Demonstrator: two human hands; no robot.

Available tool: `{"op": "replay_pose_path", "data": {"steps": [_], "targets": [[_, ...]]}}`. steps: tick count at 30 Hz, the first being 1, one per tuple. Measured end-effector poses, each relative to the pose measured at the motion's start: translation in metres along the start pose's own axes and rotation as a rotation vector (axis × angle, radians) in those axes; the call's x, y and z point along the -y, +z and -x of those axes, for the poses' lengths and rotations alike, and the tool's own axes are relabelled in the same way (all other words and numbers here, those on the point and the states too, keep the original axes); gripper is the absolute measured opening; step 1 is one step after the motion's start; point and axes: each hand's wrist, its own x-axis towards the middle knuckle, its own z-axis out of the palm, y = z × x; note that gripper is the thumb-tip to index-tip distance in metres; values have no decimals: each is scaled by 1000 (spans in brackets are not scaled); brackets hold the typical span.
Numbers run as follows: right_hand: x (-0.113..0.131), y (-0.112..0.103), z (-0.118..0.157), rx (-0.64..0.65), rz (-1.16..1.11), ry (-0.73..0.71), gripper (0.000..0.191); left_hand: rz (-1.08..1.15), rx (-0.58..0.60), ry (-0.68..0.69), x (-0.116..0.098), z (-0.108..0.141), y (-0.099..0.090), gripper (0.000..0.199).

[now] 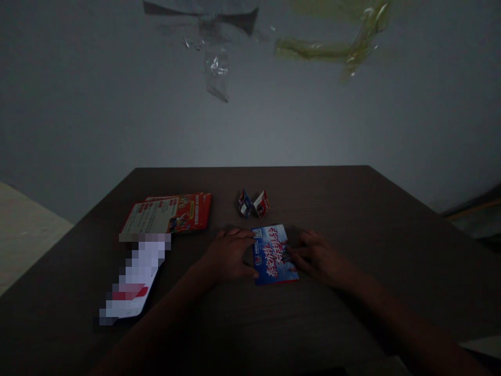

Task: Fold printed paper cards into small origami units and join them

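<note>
A blue printed paper leaflet (275, 258) with red and white lettering lies on the table in front of me. It looks folded, with a thin red edge showing at the bottom. My left hand (230, 256) rests at its left side, thumb and fingers spread apart and tips touching the edge. At the right edge, the curled fingertips of my right hand (319, 258) pinch the paper. Just beyond the leaflet stands a small folded paper piece (261, 203), red and blue, with two raised flaps.
On the left of the dark wooden table (321, 190) lies a stack of red printed leaflets (191, 211). A phone (143, 271) with a lit, blurred-out screen is nearer me. Behind the table rises a grey wall (250, 130) with torn tape on it.
</note>
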Motion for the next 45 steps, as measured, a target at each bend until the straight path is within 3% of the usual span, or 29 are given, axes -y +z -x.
{"op": "replay_pose_path", "data": {"steps": [13, 19, 22, 29, 45], "targets": [[-10, 3, 5, -38, -131, 10, 30, 24, 32, -9, -1, 1, -2, 78], [-19, 2, -8, -190, -340, 42, 22, 36, 49, -31, -4, 1, -5, 77], [-25, 11, -18, -203, -372, 17, 20, 29, 37, -22, -3, 1, -5, 77], [-38, 30, -27, -204, -273, -41, 22, 17, 16, 0, 0, 2, -1, 77], [-42, 22, -19, -100, -236, 9, 29, 18, 21, -7, -3, 3, -3, 75]]}}
